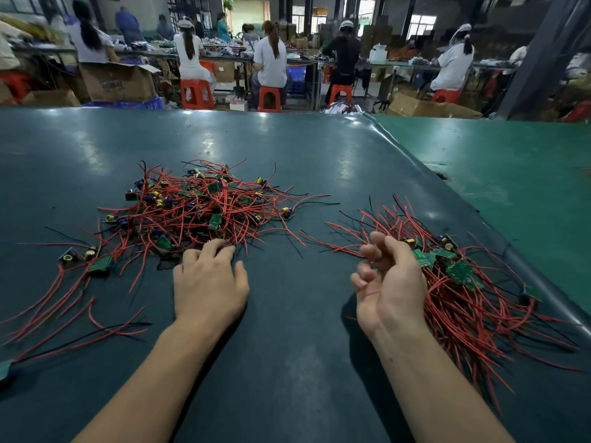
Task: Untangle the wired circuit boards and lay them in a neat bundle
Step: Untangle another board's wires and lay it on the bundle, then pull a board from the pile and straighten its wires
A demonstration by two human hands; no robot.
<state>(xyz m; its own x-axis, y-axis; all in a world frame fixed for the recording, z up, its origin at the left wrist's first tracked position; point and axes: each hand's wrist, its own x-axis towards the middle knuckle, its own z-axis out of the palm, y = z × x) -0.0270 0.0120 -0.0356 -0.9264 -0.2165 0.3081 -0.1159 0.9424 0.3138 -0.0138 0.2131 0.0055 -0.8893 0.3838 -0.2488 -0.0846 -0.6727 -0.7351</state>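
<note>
A tangled heap of small green circuit boards with red and black wires [204, 206] lies at the centre left of the dark mat. My left hand [208, 279] lies palm down at the heap's near edge, its fingertips touching the wires. A second pile [463, 282], its wires running roughly one way, lies at the right. My right hand [388, 279] hovers beside that pile's left edge, fingers loosely curled, and holds nothing that I can see. A few boards with long wires [86, 260] lie spread at the far left.
The dark mat [287, 362] covers the table and ends at a raised edge on the right, beside a green surface [511, 174]. Several seated people work at benches beyond the table's far edge, with orange stools and cardboard boxes around them.
</note>
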